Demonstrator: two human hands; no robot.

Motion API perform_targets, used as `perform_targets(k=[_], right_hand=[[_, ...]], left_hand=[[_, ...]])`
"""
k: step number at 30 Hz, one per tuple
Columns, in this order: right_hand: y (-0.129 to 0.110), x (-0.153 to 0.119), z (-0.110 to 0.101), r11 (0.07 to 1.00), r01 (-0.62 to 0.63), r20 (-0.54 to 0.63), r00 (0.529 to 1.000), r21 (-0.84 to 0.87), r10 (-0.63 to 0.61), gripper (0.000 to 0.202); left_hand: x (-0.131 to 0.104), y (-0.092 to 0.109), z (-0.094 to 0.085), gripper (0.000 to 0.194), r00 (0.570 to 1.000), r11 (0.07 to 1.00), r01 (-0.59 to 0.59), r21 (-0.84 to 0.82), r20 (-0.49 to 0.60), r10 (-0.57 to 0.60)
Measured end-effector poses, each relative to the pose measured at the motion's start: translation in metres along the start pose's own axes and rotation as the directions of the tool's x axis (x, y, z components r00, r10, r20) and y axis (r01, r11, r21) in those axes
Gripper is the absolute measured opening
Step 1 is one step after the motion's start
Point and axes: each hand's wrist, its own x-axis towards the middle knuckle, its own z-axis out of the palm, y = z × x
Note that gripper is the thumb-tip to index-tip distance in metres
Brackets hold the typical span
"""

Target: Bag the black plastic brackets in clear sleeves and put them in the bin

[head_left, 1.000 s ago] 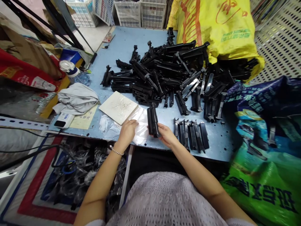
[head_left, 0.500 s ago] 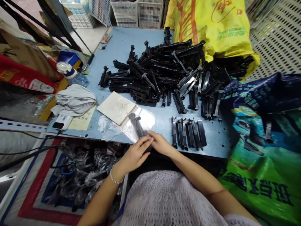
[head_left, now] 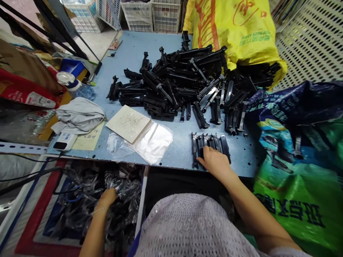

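Observation:
My right hand (head_left: 214,161) reaches over a short row of black parts (head_left: 224,147) near the table's front edge, its fingers touching parts in the row; what they grip, if anything, is hidden. Down at the left, my left hand (head_left: 108,196) is over a box of plastic-wrapped black parts (head_left: 91,210), its fingers largely hidden from view. Clear plastic bags (head_left: 157,141) lie on the table beside a pale square board (head_left: 129,123) with small thin bits on it. A big heap of black parts (head_left: 184,80) covers the table's middle.
A yellow sack (head_left: 241,28) spills black parts at the back right. A green and blue bag (head_left: 292,182) stands to the right. On the left are a grey cloth (head_left: 79,115), a white device (head_left: 65,141) and a water bottle (head_left: 76,85).
My hands have parted: the left went down to the box at the left, the right moved over to the row. The bagged black part between them has left the table area.

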Motion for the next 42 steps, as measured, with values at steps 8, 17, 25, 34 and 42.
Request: perform_targets(k=[8, 17, 25, 34, 42], right_hand=[[-0.009, 0.018, 0.004, 0.993, 0.015, 0.064, 0.998, 0.116, -0.022, 0.039], [-0.010, 0.040, 0.011, 0.176, -0.020, 0.067, 0.963, 0.984, -0.262, 0.024], [-0.100, 0.075, 0.023, -0.465, -0.246, 0.073, 0.931, 0.851, -0.358, 0.036], [-0.071, 0.048, 0.036, -0.248, -0.537, 0.218, 0.660, 0.806, -0.719, 0.032], [-0.103, 0.052, 0.033, -0.239, -0.259, 0.126, 0.880, 0.936, -0.457, 0.017]], left_hand=[[-0.006, 0.201, -0.070, 0.019, 0.545, 0.645, -0.741, -0.188, -0.730, 0.413], [0.055, 0.198, -0.095, 0.013, 0.740, 0.329, -0.672, -0.663, -0.581, 0.340], [0.036, 0.186, -0.097, 0.028, 0.476, 0.528, -0.828, -0.189, -0.736, 0.483], [0.010, 0.161, -0.107, 0.050, 0.275, 0.508, -0.861, 0.023, -0.818, 0.505], [-0.057, 0.165, -0.071, 0.059, 0.175, 0.288, -0.954, 0.089, -0.612, 0.771]])
